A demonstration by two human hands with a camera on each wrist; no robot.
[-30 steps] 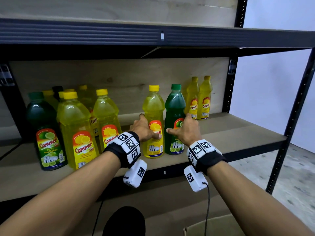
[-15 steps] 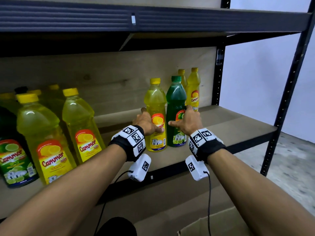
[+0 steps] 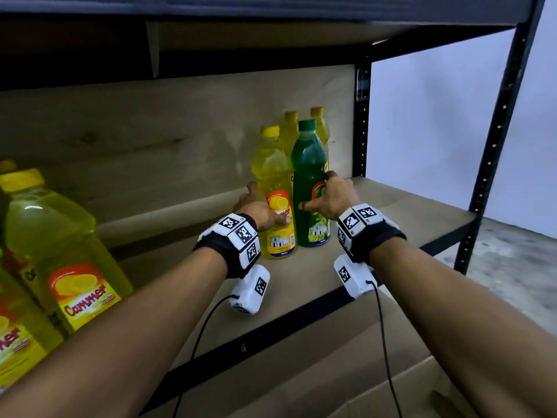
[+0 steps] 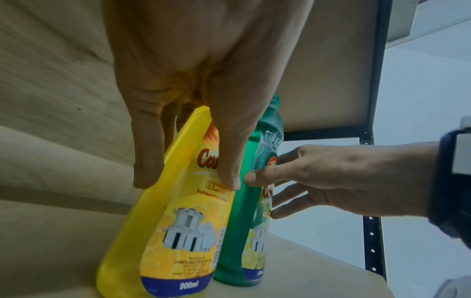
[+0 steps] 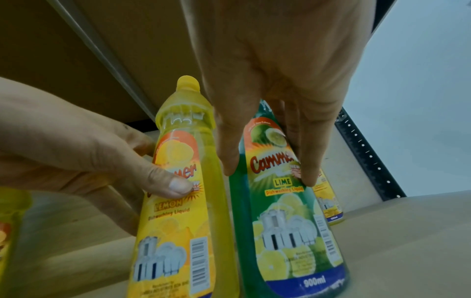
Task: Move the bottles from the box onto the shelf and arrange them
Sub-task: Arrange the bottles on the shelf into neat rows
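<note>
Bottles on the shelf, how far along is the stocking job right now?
Done: big yellow bottles stand at the shelf's left, two small yellow ones at the back right. In hand: the left hand grips the lemon bottle, the right hand the lime bottle, both standing on the shelf. Left: letting go; the box's contents are hidden.

Yellow bottle (image 5: 178,201) label reads "LEMON", "Dishwashing Liquid", partial "Cammer"; its blue band reads "900ml" in the left wrist view. Green bottle (image 5: 280,211) label: "Camme", "LIME", "Dishwashing Liquid", "900ml". Big yellow bottle (image 3: 60,260) at the shelf's left end: "Cammer". Fine print and barcode digits unreadable.
</note>
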